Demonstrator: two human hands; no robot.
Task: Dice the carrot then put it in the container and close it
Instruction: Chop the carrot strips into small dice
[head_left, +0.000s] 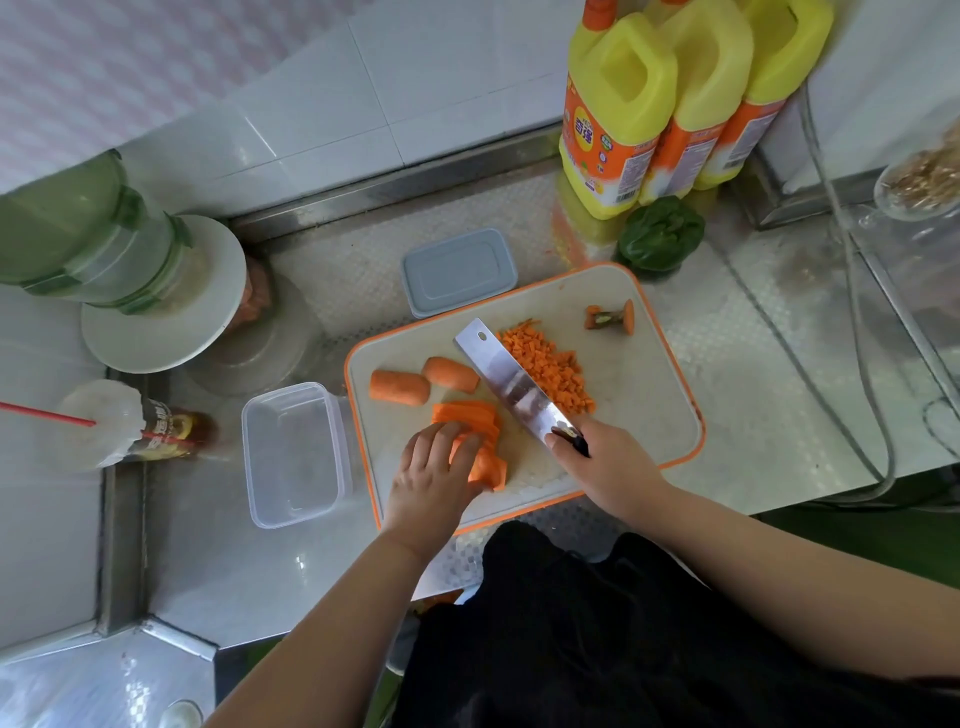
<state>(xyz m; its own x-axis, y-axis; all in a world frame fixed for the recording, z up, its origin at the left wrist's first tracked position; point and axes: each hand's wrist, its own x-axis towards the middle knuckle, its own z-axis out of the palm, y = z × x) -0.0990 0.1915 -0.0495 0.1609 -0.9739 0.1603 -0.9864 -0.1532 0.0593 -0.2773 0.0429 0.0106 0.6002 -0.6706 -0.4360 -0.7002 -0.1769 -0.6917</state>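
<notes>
My left grip presses curled fingers onto the carrot slabs on the cutting board. Right grip grasps the cleaver handle, blade between slabs and diced carrot. Open container beside board's left edge on the worktop; lid behind.

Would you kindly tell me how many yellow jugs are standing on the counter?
3: front jug, middle jug, rear jug, in a row at the wall; more may be hidden behind.

Both forearms are bare to the elbow — no sleeves, watch or rings show on the left hand or the right hand. Below them hangs a loose black fabric garment — plain and unmarked, softly creased.
</notes>
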